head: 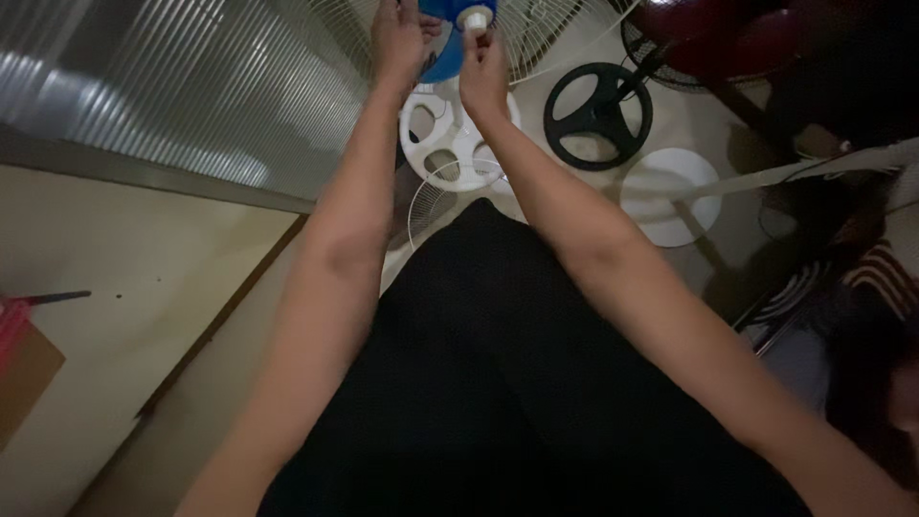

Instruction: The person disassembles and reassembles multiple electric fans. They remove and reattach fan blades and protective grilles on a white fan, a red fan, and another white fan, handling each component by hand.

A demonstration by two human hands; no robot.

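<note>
Both my arms reach forward to the top edge of the view. My left hand [397, 38] grips the blue fan blade [442, 59] from its left side. My right hand [483, 67] pinches the small white cap [474, 18] at the blade's centre. Behind the blade is a white wire fan grille [536, 33]. Below my hands a white round fan base [450, 144] with oval holes stands on the floor, with another wire guard [431, 191] leaning by it.
A black spoked fan base [598, 117] and a plain white round base [670, 196] lie on the floor to the right, near a dark red fan [699, 33]. A ribbed translucent panel [172, 86] fills the upper left. Red-handled tool [29, 304] at the left edge.
</note>
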